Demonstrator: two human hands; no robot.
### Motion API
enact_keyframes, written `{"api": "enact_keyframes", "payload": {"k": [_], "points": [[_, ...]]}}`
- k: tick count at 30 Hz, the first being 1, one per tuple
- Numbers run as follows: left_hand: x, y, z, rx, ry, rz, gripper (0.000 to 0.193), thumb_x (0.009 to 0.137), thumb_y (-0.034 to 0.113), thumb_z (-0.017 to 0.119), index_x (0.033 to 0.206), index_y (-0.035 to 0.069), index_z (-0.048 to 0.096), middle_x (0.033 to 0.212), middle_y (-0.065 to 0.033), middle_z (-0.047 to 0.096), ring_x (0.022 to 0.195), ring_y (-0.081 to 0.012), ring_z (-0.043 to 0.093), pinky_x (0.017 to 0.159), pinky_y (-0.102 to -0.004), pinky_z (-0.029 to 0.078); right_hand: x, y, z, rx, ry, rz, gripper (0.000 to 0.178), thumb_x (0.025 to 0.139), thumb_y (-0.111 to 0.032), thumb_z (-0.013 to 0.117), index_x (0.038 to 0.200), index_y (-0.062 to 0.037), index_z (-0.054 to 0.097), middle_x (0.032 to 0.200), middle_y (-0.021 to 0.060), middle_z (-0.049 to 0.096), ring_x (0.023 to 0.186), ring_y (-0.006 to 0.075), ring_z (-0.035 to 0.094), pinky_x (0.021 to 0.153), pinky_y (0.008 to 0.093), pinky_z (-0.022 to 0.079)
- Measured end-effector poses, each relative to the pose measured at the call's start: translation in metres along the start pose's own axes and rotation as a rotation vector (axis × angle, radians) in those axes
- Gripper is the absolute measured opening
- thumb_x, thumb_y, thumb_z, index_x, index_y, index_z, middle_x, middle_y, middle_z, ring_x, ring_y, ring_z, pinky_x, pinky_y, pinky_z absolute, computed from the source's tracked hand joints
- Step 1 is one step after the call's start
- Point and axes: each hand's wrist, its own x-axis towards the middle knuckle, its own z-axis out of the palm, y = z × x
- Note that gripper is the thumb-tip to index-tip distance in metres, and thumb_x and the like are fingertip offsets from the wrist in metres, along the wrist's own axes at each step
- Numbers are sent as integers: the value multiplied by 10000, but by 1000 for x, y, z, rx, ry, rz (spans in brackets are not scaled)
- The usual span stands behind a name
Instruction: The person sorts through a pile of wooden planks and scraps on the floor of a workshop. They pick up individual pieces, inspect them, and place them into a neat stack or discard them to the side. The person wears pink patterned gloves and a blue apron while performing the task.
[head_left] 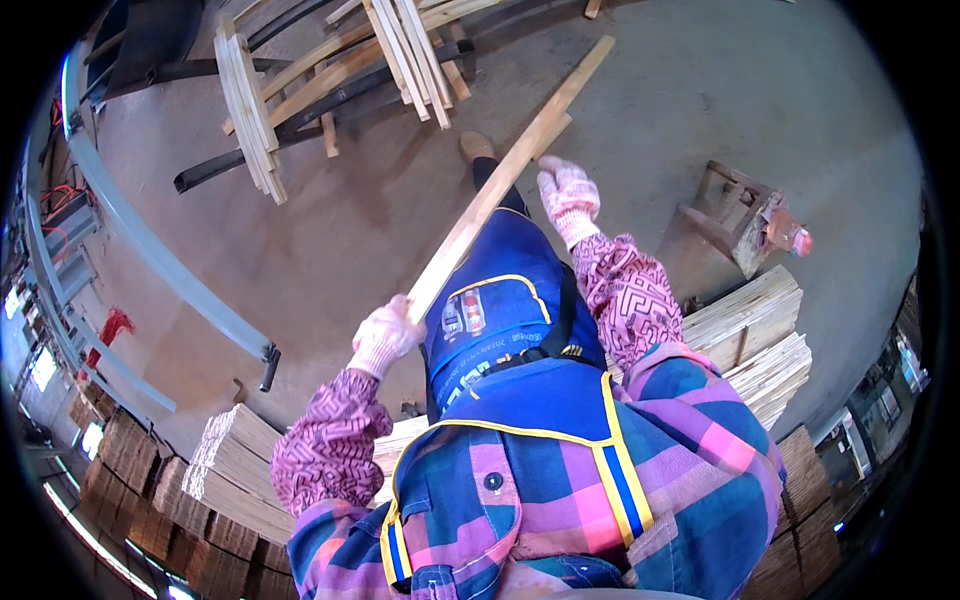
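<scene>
My left hand (388,332), in a pinkish-white knit glove, is closed around the near end of a long pale wooden slat (490,195). The slat slants up and away to the right, across the front of my blue apron. Beside its far half, the end of another piece of wood (553,135) shows along the slat's right edge. My right hand (570,195), gloved alike, is just right of the slat with its fingers stretched toward it. It appears to hold nothing.
Ahead to the left, wooden slats (250,115) lie across dark metal bars (215,168). A grey metal rail (165,265) curves along the left. A small wooden stand (735,215) is on the floor at right. Stacked boards (745,320) flank me.
</scene>
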Motion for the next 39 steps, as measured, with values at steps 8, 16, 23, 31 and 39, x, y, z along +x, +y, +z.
{"api": "enact_keyframes", "payload": {"k": [8,16,23,31,39], "points": [[-70,-69,55,172,119,-38,452,788,346,642,1189,163,538,1038,-143,692,979,-352,667,828,-474,541,-6,-88,-9,-617,-727,-545,454,953,-413,376,994,-158,749,1030,115,707,1067,300,634,957,407,470],[-91,-114,86,188,82,-28,467,756,382,681,1161,185,559,1027,-101,700,950,-311,679,844,-435,537,-55,-44,24,-470,-805,-393,712,980,-575,215,995,-99,744,989,123,714,998,289,662,909,416,476],[-82,-86,75,280,51,-141,518,789,452,665,1225,209,528,1112,-83,683,995,-275,677,846,-417,533,-51,-55,39,-396,-759,-430,611,984,-520,251,1021,-141,729,1013,91,712,1028,272,646,903,428,460],[-58,14,44,268,-103,-274,594,813,505,668,1271,169,496,1169,-105,669,1086,-284,649,888,-442,520,-33,-31,107,-229,-698,-272,508,976,-487,333,990,-170,730,982,70,716,973,272,654,927,414,421],[-71,38,10,250,-165,-318,578,767,473,707,1222,168,524,1117,-112,681,1052,-305,655,878,-444,516,-24,-22,122,-186,-653,-447,371,987,-365,359,1221,-223,609,1091,53,679,1039,257,628,954,413,421]]}}
